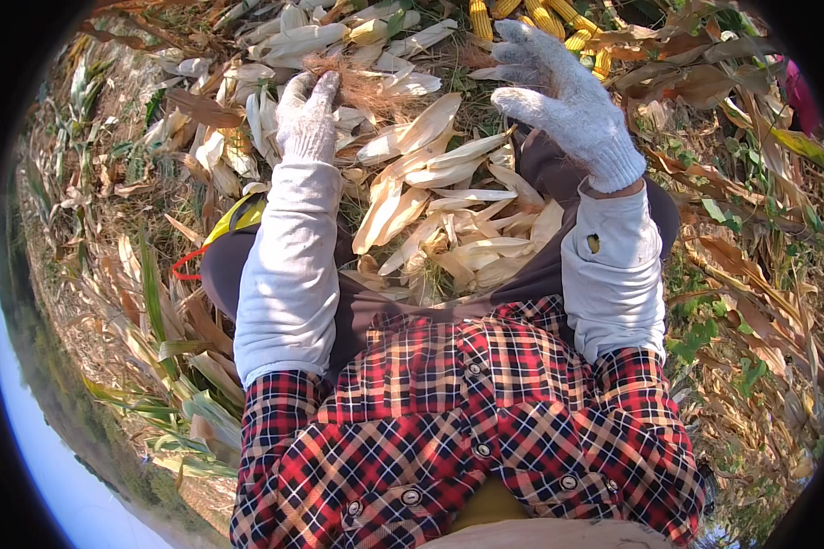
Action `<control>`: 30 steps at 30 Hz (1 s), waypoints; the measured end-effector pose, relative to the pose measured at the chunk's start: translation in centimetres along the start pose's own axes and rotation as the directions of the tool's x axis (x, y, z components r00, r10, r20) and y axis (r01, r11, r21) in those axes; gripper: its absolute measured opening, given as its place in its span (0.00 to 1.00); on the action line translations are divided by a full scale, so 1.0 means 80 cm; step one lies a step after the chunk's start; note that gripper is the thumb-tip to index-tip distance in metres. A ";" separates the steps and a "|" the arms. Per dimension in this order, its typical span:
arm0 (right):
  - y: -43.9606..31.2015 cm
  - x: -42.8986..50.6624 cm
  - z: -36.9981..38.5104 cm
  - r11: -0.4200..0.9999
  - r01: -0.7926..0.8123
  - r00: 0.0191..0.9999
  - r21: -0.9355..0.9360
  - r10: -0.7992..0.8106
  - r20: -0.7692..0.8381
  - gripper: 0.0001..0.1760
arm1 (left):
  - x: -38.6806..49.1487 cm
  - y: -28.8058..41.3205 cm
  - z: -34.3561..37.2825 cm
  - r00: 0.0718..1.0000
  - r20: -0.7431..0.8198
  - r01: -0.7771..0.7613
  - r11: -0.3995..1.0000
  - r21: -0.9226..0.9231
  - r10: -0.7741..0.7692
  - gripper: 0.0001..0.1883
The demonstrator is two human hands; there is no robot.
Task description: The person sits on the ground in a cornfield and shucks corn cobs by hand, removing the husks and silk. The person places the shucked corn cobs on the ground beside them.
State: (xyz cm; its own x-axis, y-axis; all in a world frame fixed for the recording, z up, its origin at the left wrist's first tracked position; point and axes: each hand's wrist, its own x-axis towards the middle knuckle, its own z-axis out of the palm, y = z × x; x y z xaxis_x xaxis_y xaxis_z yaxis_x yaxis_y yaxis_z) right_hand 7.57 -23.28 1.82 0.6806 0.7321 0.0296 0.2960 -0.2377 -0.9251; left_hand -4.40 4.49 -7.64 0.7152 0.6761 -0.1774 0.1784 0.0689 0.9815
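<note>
My left hand, in a white knit glove, is at the husk pile with its fingers curled. A tuft of reddish-brown corn silk lies against its thumb and fingertips; whether the fingers grip it I cannot tell. My right hand, gloved the same way, is raised with fingers spread and nothing in it. Just beyond its fingertips lie several husked yellow corn ears. Between my legs is a heap of pale dry corn husks. More husks and what look like husk-covered ears lie beyond my left hand.
Dry corn stalks and leaves cover the ground on the right, with more stalks on the left. A yellow and black item with a red loop lies by my left knee. Something pink shows at the right rim.
</note>
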 end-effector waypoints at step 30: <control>-0.114 0.015 0.013 0.778 0.224 0.857 -0.587 0.130 0.499 0.35 | 0.020 -0.266 0.068 0.891 0.308 -0.246 0.218 0.945 -0.333 0.28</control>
State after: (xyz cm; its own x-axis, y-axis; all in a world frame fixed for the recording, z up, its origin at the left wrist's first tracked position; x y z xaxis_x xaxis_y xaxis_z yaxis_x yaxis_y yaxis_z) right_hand 4.96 -19.58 9.85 0.2867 0.9150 -0.2837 0.7765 -0.3954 -0.4906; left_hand -3.36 0.11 -29.19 0.7865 0.3534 -0.5066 0.5015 -0.8441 0.1897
